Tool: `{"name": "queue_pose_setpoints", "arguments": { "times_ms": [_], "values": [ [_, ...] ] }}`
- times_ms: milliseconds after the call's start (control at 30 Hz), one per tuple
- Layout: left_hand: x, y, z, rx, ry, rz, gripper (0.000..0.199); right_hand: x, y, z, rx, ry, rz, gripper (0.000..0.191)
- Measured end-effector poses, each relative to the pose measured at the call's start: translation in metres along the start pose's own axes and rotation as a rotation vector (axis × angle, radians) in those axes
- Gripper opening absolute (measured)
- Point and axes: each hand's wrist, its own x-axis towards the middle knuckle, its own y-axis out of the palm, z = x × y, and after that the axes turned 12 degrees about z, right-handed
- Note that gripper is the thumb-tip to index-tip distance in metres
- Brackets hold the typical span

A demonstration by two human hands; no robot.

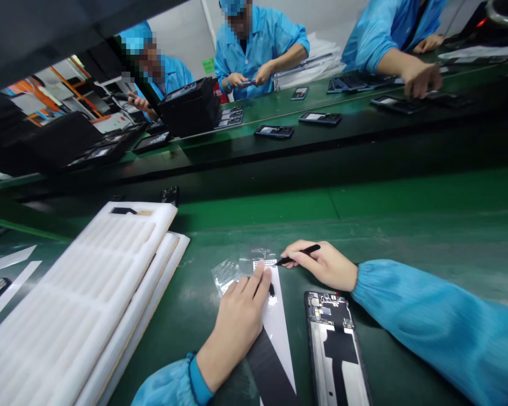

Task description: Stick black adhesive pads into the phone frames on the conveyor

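Though tiny, phone chassis markings (pixel 330 310) unreadable

Legible text: none. Item 1: square green paper label (pixel 208 66) on pale wall across the line, marks too small to read. Item 2: black phone frame (pixel 324 313), tiny circuit-board markings, unreadable

Black tweezers (pixel 301 254) are gripped in the right hand (pixel 324 265), the tip being held just beside a small perforated white piece (pixel 265 263). The left hand (pixel 241 318) is pressed onto a tapered white strip (pixel 277 321) carrying black tape (pixel 265 366), next to clear plastic film (pixel 226 275). An open phone housing (pixel 334 349) is laid on the green desk (pixel 406 361) at right; stacked white foam trays (pixel 68 316) are placed at left. Workers in blue coats (pixel 258 56) are positioned beyond a further green bench (pixel 237 141).
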Motion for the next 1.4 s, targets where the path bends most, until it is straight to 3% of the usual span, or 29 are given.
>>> {"name": "queue_pose_setpoints", "arguments": {
  "times_ms": [367,733,967,1067,1233,1400],
  "values": [
    [-0.001,0.0,0.001,0.0,0.019,-0.021,0.062,-0.003,-0.004,0.005,-0.157,-0.091,0.059,0.024],
    [0.0,-0.005,0.0,-0.058,0.032,0.044,0.064,-0.004,-0.007,0.008,-0.127,-0.02,0.106,0.023],
    [-0.002,0.003,0.0,-0.078,0.011,0.022,0.065,-0.001,-0.007,0.011,0.046,0.135,-0.004,0.034],
    [-0.002,0.004,0.002,-0.094,0.003,-0.01,0.063,-0.021,-0.014,0.021,0.1,0.199,-0.104,0.041],
    [-0.003,0.006,0.003,-0.14,0.013,-0.055,0.068,-0.087,-0.007,0.035,0.025,0.387,-0.246,0.035],
    [-0.003,0.003,0.002,-0.163,0.019,-0.042,0.065,-0.108,0.005,0.034,-0.032,0.338,-0.243,0.024]
  ]
}}
